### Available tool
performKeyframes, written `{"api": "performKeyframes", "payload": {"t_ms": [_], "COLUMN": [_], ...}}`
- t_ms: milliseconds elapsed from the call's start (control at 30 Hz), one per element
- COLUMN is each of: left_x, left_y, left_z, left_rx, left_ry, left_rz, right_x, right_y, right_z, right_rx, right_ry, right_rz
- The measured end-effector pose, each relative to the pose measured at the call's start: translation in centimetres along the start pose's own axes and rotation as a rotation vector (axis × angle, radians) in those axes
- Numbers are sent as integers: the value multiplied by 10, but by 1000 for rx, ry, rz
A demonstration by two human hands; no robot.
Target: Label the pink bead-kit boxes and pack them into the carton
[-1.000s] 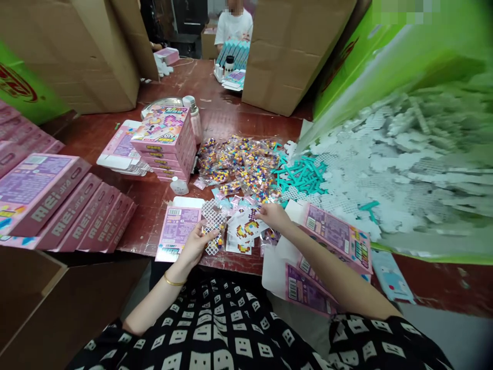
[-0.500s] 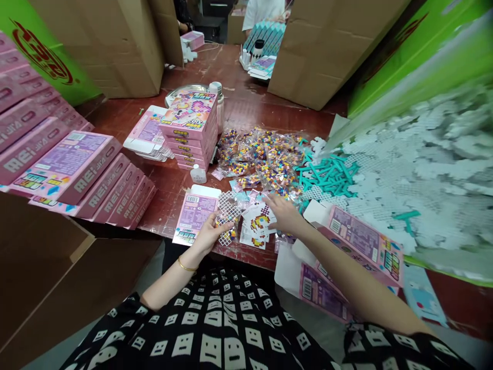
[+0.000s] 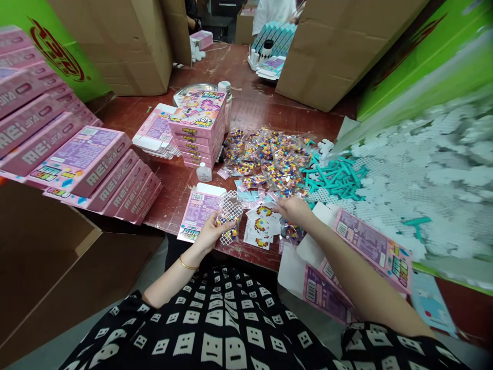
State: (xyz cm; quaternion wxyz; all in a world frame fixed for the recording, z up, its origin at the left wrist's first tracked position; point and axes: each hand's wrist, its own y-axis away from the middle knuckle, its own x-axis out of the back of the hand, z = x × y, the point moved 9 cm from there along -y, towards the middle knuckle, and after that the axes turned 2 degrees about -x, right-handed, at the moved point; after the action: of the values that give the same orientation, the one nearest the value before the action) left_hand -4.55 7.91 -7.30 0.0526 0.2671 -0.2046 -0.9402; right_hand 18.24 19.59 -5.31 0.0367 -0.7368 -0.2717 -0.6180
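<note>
My left hand [image 3: 211, 232] is closed on a white grid plate [image 3: 230, 206] and a small clear bag of coloured beads [image 3: 232, 234], thumb on top. Under its fingers, at the left, lies a flat pink box [image 3: 199, 211]. My right hand [image 3: 295, 210] is pinched at the upper right edge of the printed pattern sheets [image 3: 262, 226], which lie on the table's near edge; whether it grips one is too small to tell. Just beyond the hands spreads a pile of bead bags [image 3: 269, 154].
Stacked pink boxes [image 3: 197, 126] and a small white bottle [image 3: 204, 172] stand behind. More boxes [image 3: 82, 159] fill the left. Teal tools [image 3: 337, 177] and white plates [image 3: 435, 180] lie right, near open pink boxes [image 3: 372, 246]. A person in white [image 3: 271, 13] is at the far end.
My right hand has drawn its fingers together and shifted to the sheets' upper right edge, uncovering more of them. My left hand keeps its hold. The view has shifted slightly.
</note>
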Motion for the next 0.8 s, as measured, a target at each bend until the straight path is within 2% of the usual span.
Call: {"api": "performKeyframes", "payload": {"t_ms": [100, 200, 400, 600, 633, 700, 800], "left_x": [1, 1, -1, 2, 3, 5, 6], "left_y": [-2, -4, -5, -4, -4, -3, -2], "left_z": [-3, -6, -9, -7, -7, -6, -5], "left_rx": [7, 0, -2, -9, -9, -9, -6], "left_ry": [-13, -24, -22, -22, -28, -36, -24], "left_rz": [9, 0, -15, -10, -9, -2, 11], "right_x": [-4, -12, -33, -20, -17, -16, -30], "right_y": [3, 5, 5, 16, 17, 15, 12], "right_z": [16, 24, 18, 15, 11, -6, -32], "right_rx": [-50, -111, -205, -277, -249, -90, 171], "right_ry": [-102, -183, -187, -85, -60, 7, 108], "right_rz": [-34, -13, 60, 197, 208, 166, -12]}}
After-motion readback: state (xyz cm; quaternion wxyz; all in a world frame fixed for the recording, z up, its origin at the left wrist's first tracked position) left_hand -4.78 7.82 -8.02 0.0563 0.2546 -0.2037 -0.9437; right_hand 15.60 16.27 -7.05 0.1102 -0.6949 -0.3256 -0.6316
